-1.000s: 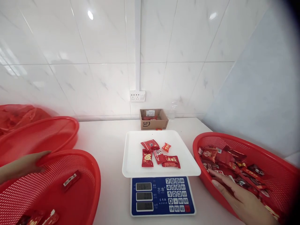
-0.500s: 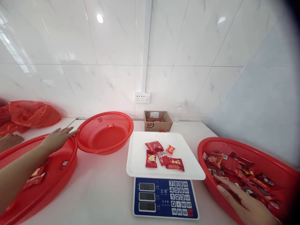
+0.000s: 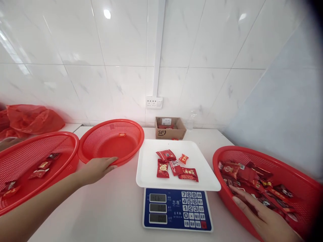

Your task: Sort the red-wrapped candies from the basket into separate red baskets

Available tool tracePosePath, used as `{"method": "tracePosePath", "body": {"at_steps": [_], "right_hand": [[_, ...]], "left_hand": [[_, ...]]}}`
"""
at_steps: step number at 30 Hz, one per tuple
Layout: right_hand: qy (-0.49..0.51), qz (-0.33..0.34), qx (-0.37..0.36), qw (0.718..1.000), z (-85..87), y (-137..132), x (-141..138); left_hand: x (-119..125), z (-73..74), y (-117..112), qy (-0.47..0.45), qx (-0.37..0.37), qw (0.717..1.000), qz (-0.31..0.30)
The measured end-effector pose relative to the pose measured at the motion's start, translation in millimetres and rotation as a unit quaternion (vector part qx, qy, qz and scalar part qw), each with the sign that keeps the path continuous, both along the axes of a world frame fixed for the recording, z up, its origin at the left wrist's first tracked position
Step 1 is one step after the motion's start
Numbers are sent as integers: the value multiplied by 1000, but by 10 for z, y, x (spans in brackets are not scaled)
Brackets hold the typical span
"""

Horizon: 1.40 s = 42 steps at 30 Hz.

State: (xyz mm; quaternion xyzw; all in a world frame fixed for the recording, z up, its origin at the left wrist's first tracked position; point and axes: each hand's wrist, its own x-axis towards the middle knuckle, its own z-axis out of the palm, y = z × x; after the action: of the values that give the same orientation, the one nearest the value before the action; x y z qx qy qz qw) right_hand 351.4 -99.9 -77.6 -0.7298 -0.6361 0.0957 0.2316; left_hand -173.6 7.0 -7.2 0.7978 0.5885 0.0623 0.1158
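Note:
My left hand (image 3: pixel 99 169) is at the front rim of the middle red basket (image 3: pixel 111 122), fingers over the edge and thumb low outside, closed on it. A single small orange-red packet (image 3: pixel 122 134) lies inside that basket. On the right, my right hand (image 3: pixel 262 216) straddles the near rim of another red basket (image 3: pixel 275 164), fingers inside and thumb at the edge. Many red candy packets (image 3: pixel 252 178) fill it beside my fingers. Between the hands stands a digital scale (image 3: pixel 178 210); its white tray (image 3: pixel 148 161) carries several red packets (image 3: pixel 164 168).
A third red basket (image 3: pixel 67 134) at the left holds several packets (image 3: pixel 44 164). Behind the scale are a cardboard box (image 3: pixel 170 134) and a clear plastic bottle (image 3: pixel 192 120). Red plastic bags (image 3: pixel 35 118) lie back left, with part of another person's hand (image 3: pixel 11 143) near them.
My left hand has moved right, from the left basket's rim to the front of the middle basket. The left basket has shifted back and left. My right hand has stayed put.

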Motion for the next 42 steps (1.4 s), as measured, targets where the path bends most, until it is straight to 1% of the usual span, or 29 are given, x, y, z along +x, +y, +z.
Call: {"method": "tracePosePath", "body": {"at_steps": [2,4,6,8,11,12,14,15,17,19,21,23,25,27,29,31,33,34,35,37,40,42], "right_hand": [[9,-7,-10,1000,68,-3,-53],[28,-20,-33,999,127,-9,-101],[45,-33,-55,997,171,-15,-136],[53,-36,-61,996,199,-19,-156],[48,-35,-49,997,218,-22,-167],[45,-35,-43,997,223,-23,-170],[40,-37,-39,998,237,-24,-179],[41,-38,-42,998,247,-25,-186],[47,-44,-53,997,268,-27,-205],[56,-49,-59,995,284,-32,-222],[63,-52,-59,995,289,-37,-231],[67,-55,-57,995,280,-42,-229],[70,-55,-53,995,264,-43,-219],[70,-55,-53,995,249,-40,-208],[69,-55,-53,995,242,-35,-201],[69,-55,-50,995,241,-31,-200],[70,-52,-45,995,244,-33,-202],[71,-52,-45,995,245,-34,-203],[73,-52,-46,995,245,-37,-204],[77,-51,-44,995,243,-41,-204],[82,-46,-36,995,237,-41,-204],[81,-46,-35,995,236,-38,-206]], "left_hand": [[88,-29,121,18,13,1000,8],[207,-26,249,24,20,999,18],[371,-1,339,17,32,999,16],[587,30,364,3,58,998,-2],[998,67,272,-19,92,994,-50],[1145,75,219,-26,96,993,-71],[1424,81,115,-38,100,985,-134],[1546,79,73,-38,92,984,-150],[1738,68,22,-34,63,984,-161],[1851,55,-1,-33,39,986,-157],[1889,54,-21,-39,32,986,-160],[1860,79,-49,-46,19,985,-166],[1771,133,-63,-39,17,985,-168],[1634,215,-21,-16,52,987,-148],[1474,311,99,14,111,989,-99],[1333,400,268,30,151,987,-41],[1261,455,424,28,158,987,-9],[1265,464,480,22,150,988,-11],[1297,460,515,14,139,990,-25],[1441,420,528,-3,103,991,-88],[1755,328,483,-14,42,979,-200],[1939,281,474,-6,4,969,-248]]}}
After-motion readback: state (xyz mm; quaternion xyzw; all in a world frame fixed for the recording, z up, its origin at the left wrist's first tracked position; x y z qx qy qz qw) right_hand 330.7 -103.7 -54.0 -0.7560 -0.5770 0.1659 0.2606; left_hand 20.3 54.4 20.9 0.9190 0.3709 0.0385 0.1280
